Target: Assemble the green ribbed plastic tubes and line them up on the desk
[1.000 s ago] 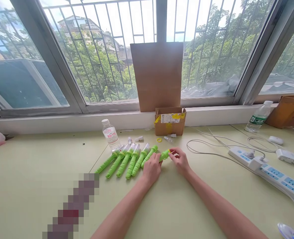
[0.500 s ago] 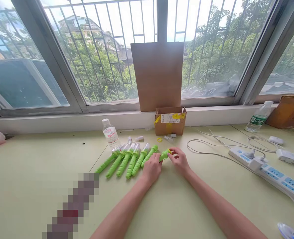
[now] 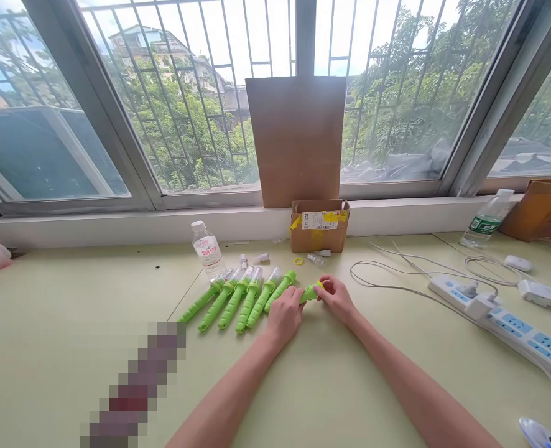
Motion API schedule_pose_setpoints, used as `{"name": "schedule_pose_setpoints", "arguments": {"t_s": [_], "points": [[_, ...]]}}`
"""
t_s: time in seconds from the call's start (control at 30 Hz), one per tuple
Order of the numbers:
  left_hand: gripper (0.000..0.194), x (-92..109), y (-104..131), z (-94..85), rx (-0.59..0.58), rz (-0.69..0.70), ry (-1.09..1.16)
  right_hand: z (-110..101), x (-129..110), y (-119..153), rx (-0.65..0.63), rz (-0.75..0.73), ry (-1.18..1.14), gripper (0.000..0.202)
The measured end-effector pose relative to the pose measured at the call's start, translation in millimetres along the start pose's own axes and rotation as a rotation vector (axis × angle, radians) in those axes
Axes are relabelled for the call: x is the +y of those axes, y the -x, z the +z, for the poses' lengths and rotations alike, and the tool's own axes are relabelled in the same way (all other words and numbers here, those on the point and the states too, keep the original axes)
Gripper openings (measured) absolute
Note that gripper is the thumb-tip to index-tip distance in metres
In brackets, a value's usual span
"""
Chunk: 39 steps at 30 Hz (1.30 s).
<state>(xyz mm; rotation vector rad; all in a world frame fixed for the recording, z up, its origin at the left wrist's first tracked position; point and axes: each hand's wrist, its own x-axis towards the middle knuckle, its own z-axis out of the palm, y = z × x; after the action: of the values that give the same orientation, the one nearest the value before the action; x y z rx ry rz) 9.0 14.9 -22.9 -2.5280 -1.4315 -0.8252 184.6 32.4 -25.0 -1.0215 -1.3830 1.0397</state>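
Observation:
My left hand [image 3: 285, 311] is closed round a green ridged plastic handle [image 3: 309, 293], its lower part hidden in my palm. At its far end is a yellow ring [image 3: 319, 285], pinched by the fingertips of my right hand [image 3: 337, 298]. Left of my hands, several like green handles lie side by side, most with clear tube tops, such as this green handle with a clear top [image 3: 232, 307]. Closest to my left hand rests a green handle without a clear top [image 3: 282, 290]. Beyond lie a loose yellow ring [image 3: 298, 261] and a small clear tube with a white end [image 3: 316, 260].
A small open cardboard box [image 3: 319, 233] stands at the back below an upright cardboard sheet [image 3: 298, 143]. Behind the handles is a water bottle [image 3: 208, 252]. To the right are a power strip [image 3: 504, 323], loose cables and another bottle [image 3: 485, 218].
My right fingers have shifted slightly around the yellow ring, and the held handle has tilted a little. Everything else on the table lies as before.

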Motion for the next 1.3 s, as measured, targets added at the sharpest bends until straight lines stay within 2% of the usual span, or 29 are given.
{"name": "schedule_pose_setpoints", "arguments": {"t_s": [0.37,0.47,0.6,0.83,1.3], "points": [[0.020,-2.2,0.1,6.1,0.096,0.017,-0.102,-3.1,1.4,-1.7,-0.040,0.080,-0.048,0.036],[0.021,-1.3,0.0,6.0,0.089,0.012,-0.106,-1.5,0.3,-0.4,-0.026,0.059,-0.050,0.034],[0.008,0.2,-0.7,5.1,0.069,-0.047,-0.104,1.2,-1.3,1.5,0.028,-0.010,-0.063,0.032],[0.014,0.3,-1.5,4.7,-0.004,-0.010,-0.079,-0.3,-2.2,2.1,0.079,-0.032,-0.048,0.033],[0.008,-0.1,-2.6,5.6,0.070,-0.067,-0.064,1.6,-0.6,-0.4,0.071,0.007,-0.047,0.040]]}}
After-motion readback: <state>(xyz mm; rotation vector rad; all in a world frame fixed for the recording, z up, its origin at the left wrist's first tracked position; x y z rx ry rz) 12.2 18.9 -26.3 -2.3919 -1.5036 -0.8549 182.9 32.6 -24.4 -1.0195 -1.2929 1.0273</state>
